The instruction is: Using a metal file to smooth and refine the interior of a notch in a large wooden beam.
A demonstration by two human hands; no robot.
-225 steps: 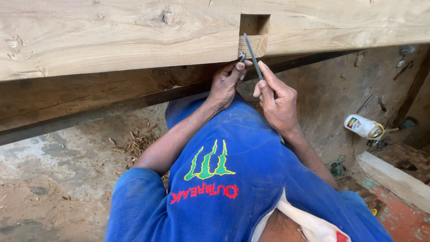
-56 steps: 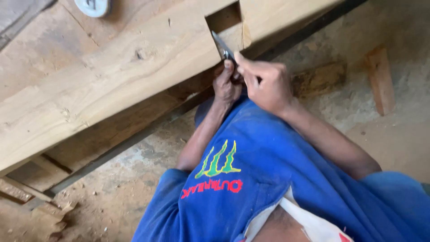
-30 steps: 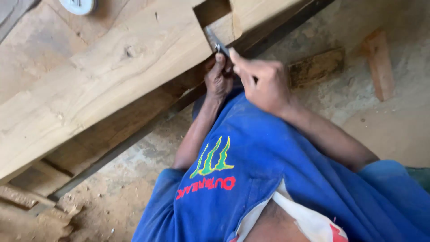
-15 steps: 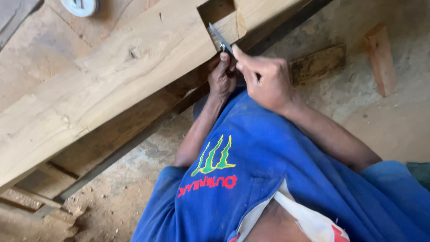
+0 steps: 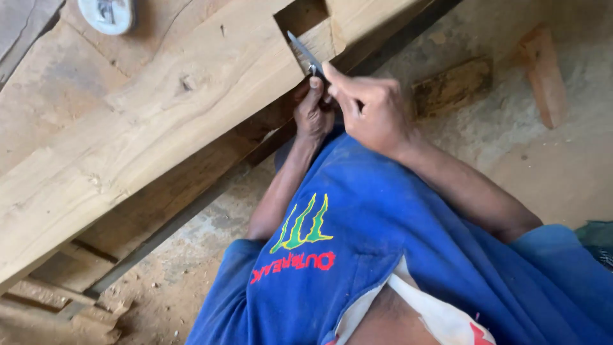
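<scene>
Wood fills the top left: a big pale beam [image 5: 159, 121] runs from 8 o'clock up to 1 o'clock. A square notch [image 5: 305, 19] is cut in its edge near 12 o'clock. Your right hand [image 5: 373, 108] is curled shut around a thin metal chisel [image 5: 305, 54], pointer finger laid along it. The blade tip sits in the notch, on the wood. Your left hand [image 5: 313, 112] is just at 9 o'clock of the right one, fingers pinched on the chisel below the blade. Your blue shirt [image 5: 357, 255] fills the bottom. A small round white thing [image 5: 107, 14] lies on the wood at 11 o'clock.
</scene>
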